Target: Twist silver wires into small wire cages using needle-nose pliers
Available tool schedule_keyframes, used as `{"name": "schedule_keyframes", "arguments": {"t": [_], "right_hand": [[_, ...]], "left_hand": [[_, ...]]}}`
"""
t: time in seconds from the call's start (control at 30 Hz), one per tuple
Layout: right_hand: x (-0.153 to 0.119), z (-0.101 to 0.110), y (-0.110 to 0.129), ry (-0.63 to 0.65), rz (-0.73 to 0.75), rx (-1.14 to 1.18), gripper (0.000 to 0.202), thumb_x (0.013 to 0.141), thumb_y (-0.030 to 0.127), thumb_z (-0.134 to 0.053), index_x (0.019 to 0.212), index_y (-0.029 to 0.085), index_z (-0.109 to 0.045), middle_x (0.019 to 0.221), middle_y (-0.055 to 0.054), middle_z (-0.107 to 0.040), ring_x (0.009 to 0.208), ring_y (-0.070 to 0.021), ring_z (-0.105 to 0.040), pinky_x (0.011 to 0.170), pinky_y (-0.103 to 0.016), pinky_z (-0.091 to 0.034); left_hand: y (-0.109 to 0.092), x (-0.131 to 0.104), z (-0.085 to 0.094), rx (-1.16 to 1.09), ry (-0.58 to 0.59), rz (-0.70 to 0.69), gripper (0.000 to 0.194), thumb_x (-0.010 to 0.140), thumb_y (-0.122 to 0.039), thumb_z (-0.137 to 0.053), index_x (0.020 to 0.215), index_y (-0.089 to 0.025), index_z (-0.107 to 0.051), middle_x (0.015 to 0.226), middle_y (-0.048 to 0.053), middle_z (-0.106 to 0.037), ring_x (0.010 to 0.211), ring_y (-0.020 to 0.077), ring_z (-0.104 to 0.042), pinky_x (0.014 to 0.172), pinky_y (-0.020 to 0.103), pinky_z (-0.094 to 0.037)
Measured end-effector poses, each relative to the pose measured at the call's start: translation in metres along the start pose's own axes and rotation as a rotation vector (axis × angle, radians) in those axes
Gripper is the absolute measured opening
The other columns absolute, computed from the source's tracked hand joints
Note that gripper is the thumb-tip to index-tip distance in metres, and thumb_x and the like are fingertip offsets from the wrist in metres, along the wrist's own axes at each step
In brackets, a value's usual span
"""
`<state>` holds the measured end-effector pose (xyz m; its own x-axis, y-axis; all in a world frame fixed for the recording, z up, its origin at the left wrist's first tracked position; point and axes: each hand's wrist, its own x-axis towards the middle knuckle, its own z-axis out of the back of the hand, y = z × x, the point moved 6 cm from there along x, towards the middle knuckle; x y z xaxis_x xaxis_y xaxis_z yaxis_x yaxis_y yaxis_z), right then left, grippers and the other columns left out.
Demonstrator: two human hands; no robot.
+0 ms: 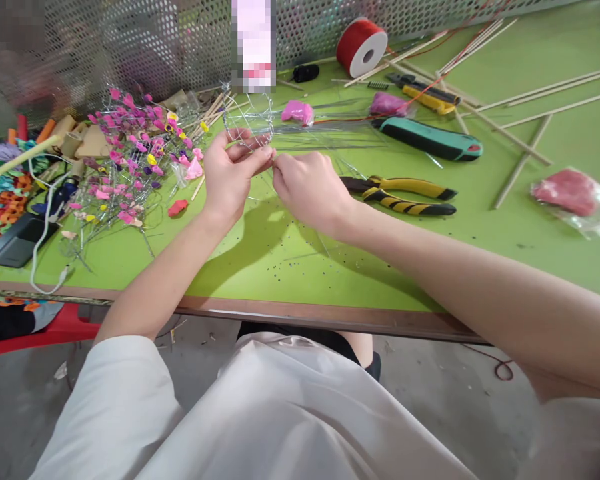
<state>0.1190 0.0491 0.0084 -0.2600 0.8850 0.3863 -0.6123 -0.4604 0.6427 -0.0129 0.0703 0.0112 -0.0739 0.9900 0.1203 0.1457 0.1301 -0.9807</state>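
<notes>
My left hand (226, 179) is closed around the lower part of a small open frame of twisted silver wire (249, 110), its thumb and fingers pinching the wire. My right hand (307, 190) is curled shut just to the right, its fingertips pressed together at the frame's lower edge, beside my left thumb. The bit of wire between those fingertips is mostly hidden. Behind both hands lie straight silver wires (325, 137) on the green table (260, 277). Pliers with yellow and black handles (405, 193) rest by my right wrist.
Pink and purple flower pieces on wire stems (130, 147) are heaped at the left. A teal and black cutter (430, 139), a red ribbon spool (362, 48) and wooden sticks (525, 143) lie toward the right. A bagged red clay lump (566, 193) sits farther right. Perforated metal (190, 47) stands behind.
</notes>
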Motion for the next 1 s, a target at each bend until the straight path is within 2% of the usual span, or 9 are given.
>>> {"name": "schedule_keyframes", "arguments": {"t": [0.13,0.27,0.4,0.53,0.67,0.77,0.9,1.0], "right_hand": [[0.000,0.000,-0.002,0.016,0.004,-0.038,0.016,0.095,0.010,-0.050,0.085,0.021,-0.055,0.076,-0.009,-0.056,0.090,-0.0305,-0.065,0.098,-0.050,-0.050],[0.002,0.003,-0.002,-0.002,0.019,-0.051,0.017,0.096,0.013,-0.051,0.082,0.022,-0.054,0.076,-0.010,-0.057,0.094,-0.0323,-0.066,0.097,-0.049,-0.050],[0.002,0.003,0.000,0.013,-0.002,-0.124,0.019,0.097,0.013,-0.047,0.083,0.021,-0.058,0.078,-0.011,-0.062,0.091,-0.0309,-0.067,0.091,-0.046,-0.049],[0.003,0.003,0.005,0.055,-0.037,-0.217,0.025,0.098,0.011,-0.042,0.084,0.020,-0.062,0.080,-0.011,-0.067,0.080,-0.0263,-0.064,0.085,-0.043,-0.048],[0.003,0.005,0.008,0.069,-0.049,-0.182,0.028,0.096,0.009,-0.044,0.076,0.020,-0.059,0.075,-0.008,-0.066,0.074,-0.0219,-0.061,0.081,-0.039,-0.047],[0.003,0.006,0.008,0.078,-0.062,-0.123,0.030,0.096,0.007,-0.044,0.073,0.020,-0.058,0.075,-0.007,-0.068,0.076,-0.0213,-0.062,0.082,-0.039,-0.049],[0.003,0.007,0.010,0.097,-0.101,-0.086,0.030,0.094,0.007,-0.048,0.070,0.020,-0.061,0.074,-0.007,-0.068,0.075,-0.0209,-0.062,0.084,-0.039,-0.051],[0.002,0.007,0.011,0.117,-0.122,-0.100,0.029,0.089,0.005,-0.050,0.067,0.020,-0.061,0.070,-0.006,-0.067,0.072,-0.0202,-0.061,0.082,-0.039,-0.051]], "left_hand": [[0.001,-0.001,-0.003,0.021,0.026,0.015,0.028,0.085,-0.006,-0.078,0.096,-0.023,-0.058,0.093,0.000,-0.076,0.136,0.0234,-0.071,0.122,0.045,-0.053],[0.003,0.001,-0.003,0.014,0.062,0.020,0.030,0.084,-0.005,-0.080,0.096,-0.022,-0.058,0.099,0.002,-0.077,0.138,0.0250,-0.070,0.124,0.046,-0.051],[0.009,0.007,0.000,0.010,0.082,0.015,0.033,0.081,-0.003,-0.078,0.096,-0.022,-0.055,0.101,0.004,-0.080,0.128,0.0245,-0.075,0.118,0.046,-0.056],[0.015,0.014,0.004,0.028,0.065,0.005,0.040,0.078,0.002,-0.074,0.100,-0.023,-0.052,0.102,0.004,-0.080,0.122,0.0245,-0.077,0.113,0.045,-0.060],[0.019,0.017,0.007,0.053,0.020,0.025,0.043,0.078,0.002,-0.074,0.102,-0.023,-0.049,0.098,0.004,-0.076,0.121,0.0261,-0.077,0.114,0.048,-0.059],[0.022,0.020,0.011,0.069,-0.024,0.020,0.046,0.076,0.003,-0.075,0.101,-0.023,-0.048,0.097,0.004,-0.074,0.124,0.0284,-0.076,0.115,0.051,-0.058],[0.020,0.025,0.014,0.102,-0.018,-0.036,0.046,0.076,-0.002,-0.080,0.102,-0.023,-0.048,0.104,0.006,-0.074,0.130,0.0308,-0.073,0.118,0.055,-0.056],[0.016,0.026,0.017,0.111,-0.036,-0.057,0.043,0.078,-0.002,-0.078,0.100,-0.023,-0.048,0.095,0.003,-0.074,0.122,0.0277,-0.077,0.116,0.053,-0.058]]}}
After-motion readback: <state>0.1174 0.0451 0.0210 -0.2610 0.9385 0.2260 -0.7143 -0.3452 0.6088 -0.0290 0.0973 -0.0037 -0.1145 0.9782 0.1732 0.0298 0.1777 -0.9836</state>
